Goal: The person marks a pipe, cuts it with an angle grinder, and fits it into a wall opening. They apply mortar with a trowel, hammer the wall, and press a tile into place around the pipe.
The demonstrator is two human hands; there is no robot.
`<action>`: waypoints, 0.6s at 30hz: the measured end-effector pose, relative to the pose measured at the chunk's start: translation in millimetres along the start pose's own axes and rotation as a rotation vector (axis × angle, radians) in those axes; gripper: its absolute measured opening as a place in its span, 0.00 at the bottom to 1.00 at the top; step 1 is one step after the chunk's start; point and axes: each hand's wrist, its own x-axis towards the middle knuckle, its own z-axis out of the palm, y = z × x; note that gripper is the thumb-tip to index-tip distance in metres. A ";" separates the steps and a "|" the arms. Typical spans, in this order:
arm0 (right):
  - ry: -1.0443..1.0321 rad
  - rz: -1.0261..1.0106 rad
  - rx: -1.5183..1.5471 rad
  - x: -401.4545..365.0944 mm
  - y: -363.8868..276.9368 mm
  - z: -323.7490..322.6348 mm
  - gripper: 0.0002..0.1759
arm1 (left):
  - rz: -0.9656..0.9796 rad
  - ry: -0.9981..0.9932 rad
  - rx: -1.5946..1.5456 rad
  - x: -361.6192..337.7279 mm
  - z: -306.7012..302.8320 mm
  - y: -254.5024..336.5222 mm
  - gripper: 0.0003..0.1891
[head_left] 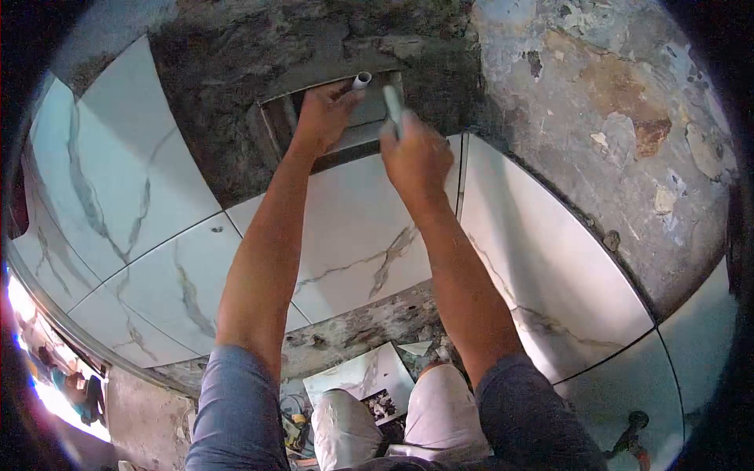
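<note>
A rectangular recess (275, 129) with a pale rim is set in the rough dark wall. Inside it, a white pipe end (361, 80) sticks out near the top. My left hand (323, 118) is at the recess's left part, its fingers closed by the pipe; what they grip, if anything, is hidden. In my right hand (418, 153), blurred by motion, is a pale stick-like tool (393, 102), held upright at the recess's right side.
White marbled tiles (353, 228) cover the wall below the recess, with more at left. A tall tile (550, 259) stands at right, beneath bare patchy plaster (597, 118). Near my knees lies a cut tile (369, 373). A tap (632, 432) is at the lower right.
</note>
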 end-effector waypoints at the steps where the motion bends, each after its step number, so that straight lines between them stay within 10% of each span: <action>1: -0.030 0.024 -0.020 -13.0 5.3 -7.4 0.15 | 0.119 0.050 -0.078 4.7 2.8 -11.8 0.13; 8: -0.353 0.068 -0.284 -108.2 80.8 -3.6 0.23 | -0.035 -0.004 0.095 -1.8 -1.5 -1.4 0.10; 10: -0.001 -0.114 -0.243 -97.8 77.7 -4.0 0.25 | 0.234 0.080 0.051 4.7 1.9 -14.2 0.10; 14: 0.143 -0.124 0.382 -20.7 8.7 -13.5 0.24 | 0.182 0.020 0.027 3.5 -2.3 -13.0 0.15; 18: 0.328 -0.265 0.361 29.4 -10.4 31.5 0.23 | 0.166 0.045 -0.018 -2.8 -4.9 -5.6 0.15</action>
